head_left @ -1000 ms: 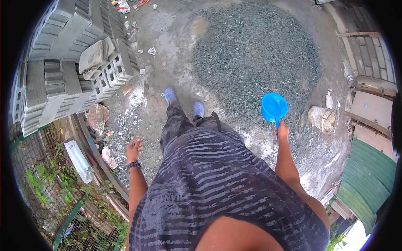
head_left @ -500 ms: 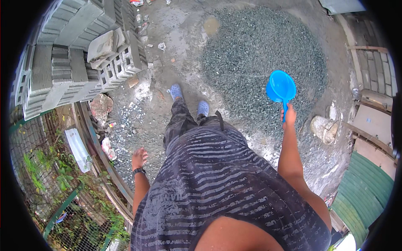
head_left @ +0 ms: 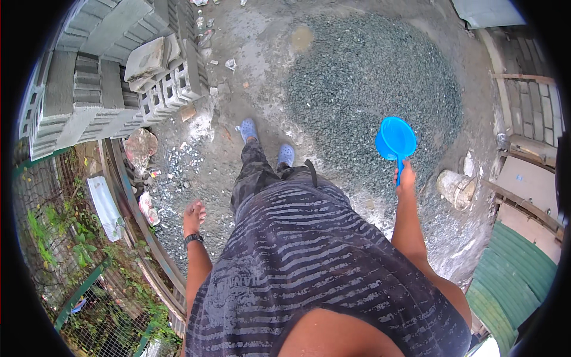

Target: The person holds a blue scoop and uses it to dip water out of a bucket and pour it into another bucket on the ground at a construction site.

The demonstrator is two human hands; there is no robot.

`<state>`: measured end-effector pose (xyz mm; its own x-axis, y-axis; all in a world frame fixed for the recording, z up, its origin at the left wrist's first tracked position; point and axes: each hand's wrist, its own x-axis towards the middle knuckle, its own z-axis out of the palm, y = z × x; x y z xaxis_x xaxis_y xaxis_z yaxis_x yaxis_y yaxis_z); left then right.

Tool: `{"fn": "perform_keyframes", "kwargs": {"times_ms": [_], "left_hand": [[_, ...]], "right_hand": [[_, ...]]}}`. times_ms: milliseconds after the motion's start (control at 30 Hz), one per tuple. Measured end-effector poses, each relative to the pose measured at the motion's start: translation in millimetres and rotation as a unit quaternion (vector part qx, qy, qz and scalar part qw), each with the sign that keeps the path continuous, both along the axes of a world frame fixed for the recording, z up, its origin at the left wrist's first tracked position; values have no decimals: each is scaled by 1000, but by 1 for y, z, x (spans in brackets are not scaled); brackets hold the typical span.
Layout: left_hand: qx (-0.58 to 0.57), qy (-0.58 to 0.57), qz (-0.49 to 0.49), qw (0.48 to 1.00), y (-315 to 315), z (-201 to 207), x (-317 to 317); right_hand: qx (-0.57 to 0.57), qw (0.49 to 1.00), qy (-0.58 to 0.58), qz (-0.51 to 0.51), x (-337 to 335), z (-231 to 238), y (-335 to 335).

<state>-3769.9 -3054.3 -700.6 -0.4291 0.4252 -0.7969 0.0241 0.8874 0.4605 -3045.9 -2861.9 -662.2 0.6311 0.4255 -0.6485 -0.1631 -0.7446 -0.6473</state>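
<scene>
Bright blue round plastic dipper with a straight handle [head_left: 397, 139]: held out at the front right, its bowl covering part of a broad heap of grey-green crushed stone [head_left: 369, 77] in this view; the bowl's blue interior is visible. Contact between bowl and heap cannot be determined.

Right hand [head_left: 407, 175]: fingers closed around the dipper's handle. Left hand [head_left: 193, 217]: fingers loosely curled and parted, bare, hanging over scattered gravel, well apart from the dipper; black wristwatch [head_left: 193, 238] worn at the wrist.

Surroundings: a dirty whitish bucket [head_left: 450, 185] sits near the right hand, on its right side; whether upright or tipped cannot be told. Pale blue perforated clogs [head_left: 248, 129] stand on the rough grey ground [head_left: 256, 71] just left of the heap, which takes up the ground ahead and right. A tall stack of grey hollow concrete blocks [head_left: 74, 125] blocks the front left. Long weathered timbers [head_left: 140, 220] bound the left side; green corrugated sheeting [head_left: 505, 282] stands at the lower right
</scene>
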Motion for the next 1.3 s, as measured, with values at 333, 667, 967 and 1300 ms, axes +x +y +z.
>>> {"fn": "perform_keyframes", "kwargs": {"times_ms": [333, 667, 967, 1300], "left_hand": [[-45, -8, 38, 998, -43, -6, 4], [-10, -4, 64, 998, -37, 8, 1], [-40, -11, 39, 998, -43, -1, 1], [-49, -16, 48, 998, -49, 0, -1]], "right_hand": [[-52, 997, 5, 62, 0, -26, 28], [69, 997, 40, 11, -22, 17, 91], [41, 998, 46, 18, -39, -1, 43], [-80, 993, 51, 69, -54, -42, 40]]}}
